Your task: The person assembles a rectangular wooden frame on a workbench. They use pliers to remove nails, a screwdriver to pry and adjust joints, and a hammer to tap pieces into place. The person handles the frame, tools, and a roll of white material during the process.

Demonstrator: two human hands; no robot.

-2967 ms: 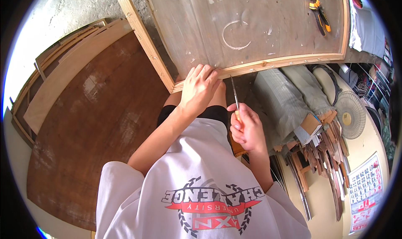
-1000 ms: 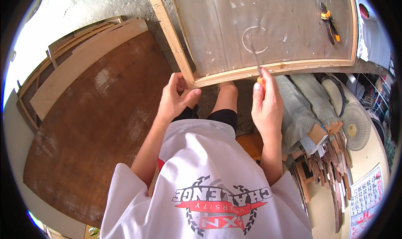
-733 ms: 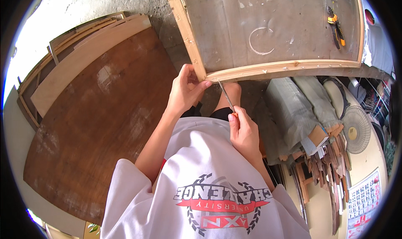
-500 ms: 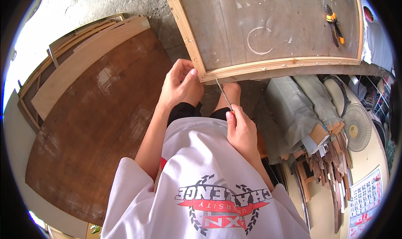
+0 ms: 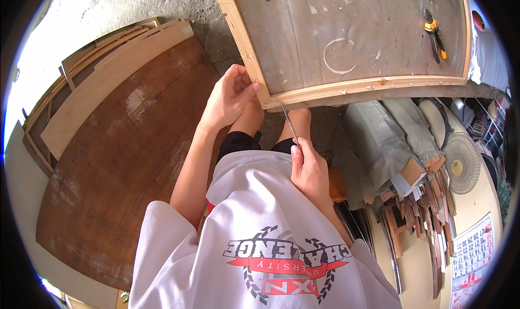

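A wooden frame [image 5: 346, 87] with protruding metal staples or nails along its strips lies at the top, around a grey, stained surface. My left hand [image 5: 230, 95] grips the frame's near left corner, thumb on the wood and the other fingers curled, partly hidden. My right hand [image 5: 310, 171] is closed around a slim metal-shafted tool [image 5: 290, 122], whose handle is hidden in the fist. Its tip reaches the frame's near edge, just right of the corner; whether it touches I cannot tell. Black-and-yellow pliers [image 5: 435, 38] lie on the surface inside the frame, far right.
A large brown wooden board [image 5: 119, 152] leans at the left, with pale boards [image 5: 108, 76] behind it. To the right are grey-wrapped bundles [image 5: 376, 141], a stack of wood strips [image 5: 428, 217], a fan [image 5: 463, 168] and a calendar [image 5: 474, 260]. My knees are under the frame's near edge.
The frame has shifted slightly right and toward me in the picture. My left thumb now presses over the corner wood. The tool's tip sits a little lower, at the frame's near edge.
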